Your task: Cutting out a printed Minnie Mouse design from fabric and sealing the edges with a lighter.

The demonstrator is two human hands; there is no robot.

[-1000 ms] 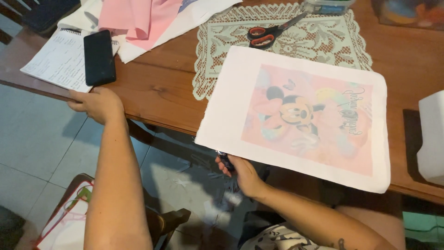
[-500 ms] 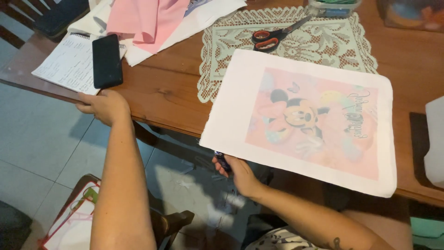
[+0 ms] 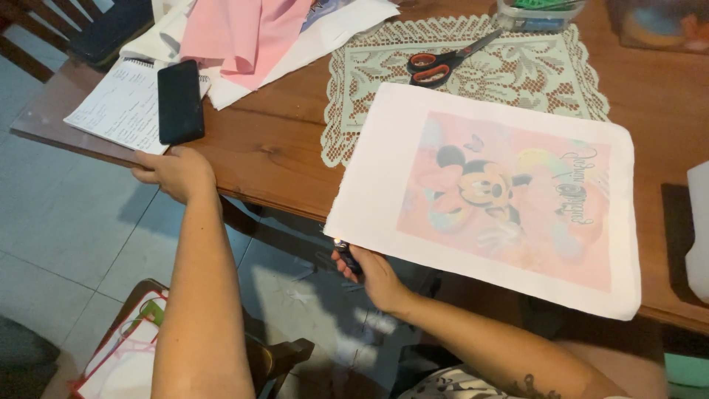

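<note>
A white cloth panel [image 3: 384, 162] printed with a pink cartoon mouse lies on the brown wooden table [image 3: 266, 148], its near edge hanging over the table's front. My right hand [image 3: 373, 275] is below that near-left corner, shut on a small dark lighter [image 3: 347, 258] with a bright spot at its tip, close to the cloth's edge. My left hand [image 3: 173, 171] rests on the table's front edge, fingers curled over it, just below a black phone [image 3: 179, 101].
Red-handled scissors [image 3: 436, 66] lie on a cream lace mat [image 3: 532, 74] behind the cloth. An open notebook [image 3: 118, 107] lies under the phone, with pink fabric [image 3: 244, 29] behind. A white object [image 3: 698, 229] stands far right. A wooden chair [image 3: 133, 347] is below me.
Both hands stay where they were, the right still at the cloth's near-left corner. The view has drifted slightly, so the table sits a little lower and to the right.
</note>
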